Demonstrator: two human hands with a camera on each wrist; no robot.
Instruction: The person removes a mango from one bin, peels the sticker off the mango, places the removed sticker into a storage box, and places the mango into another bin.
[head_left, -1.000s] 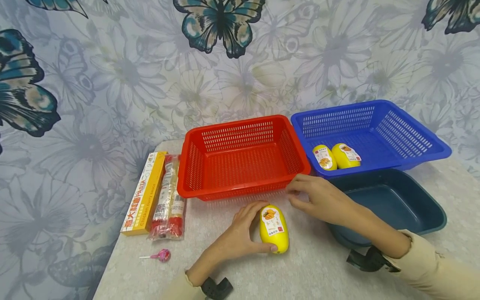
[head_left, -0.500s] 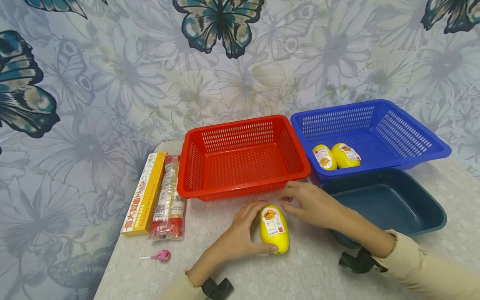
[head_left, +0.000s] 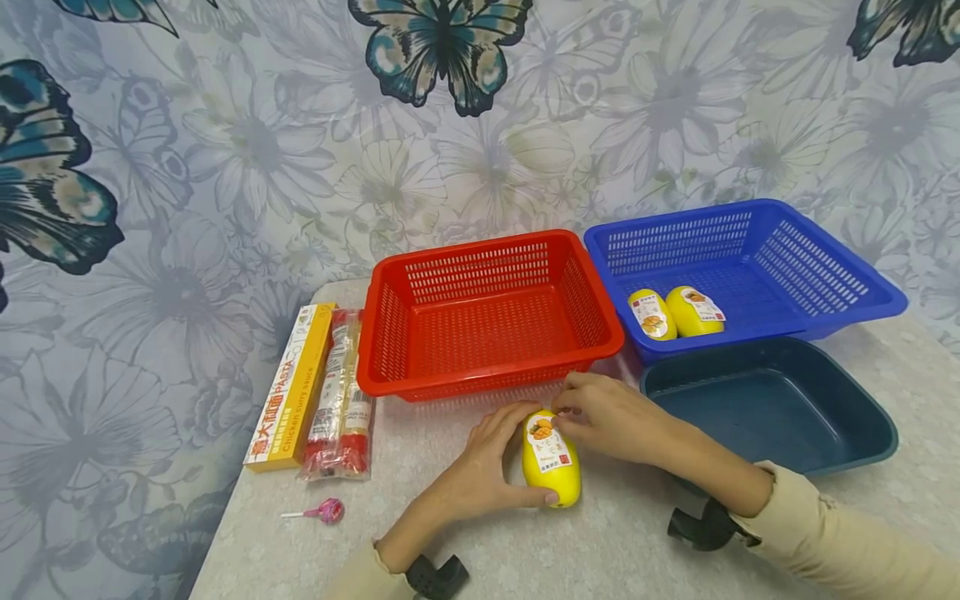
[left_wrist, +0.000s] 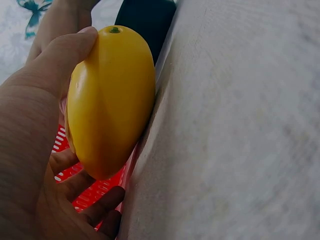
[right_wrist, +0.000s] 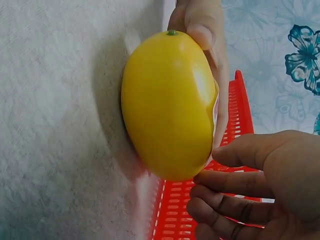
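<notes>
A yellow mango [head_left: 551,479] with a white picture label on top lies on the table in the head view. My left hand [head_left: 480,467] grips it from the left, thumb at the near end and fingers at the far end. My right hand [head_left: 618,419] is at its far right side, thumb and forefinger touching near the label's edge. In the right wrist view, the thumb and forefinger tips stand slightly apart beside the mango [right_wrist: 167,105]; the other fingers are loosely bent. The green stem end shows in the left wrist view on the mango [left_wrist: 112,100].
A red basket [head_left: 487,385] stands behind the hands. A blue basket [head_left: 780,283] with two more mangoes [head_left: 693,312] and a dark teal basin [head_left: 780,408] are at the right. A pasta box [head_left: 292,387], a clear noodle pack [head_left: 337,400] and a lollipop [head_left: 328,510] lie left.
My right hand has moved left and slightly toward me, from the red basket's front corner to the mango's label. The left hand and the mango have stayed in place.
</notes>
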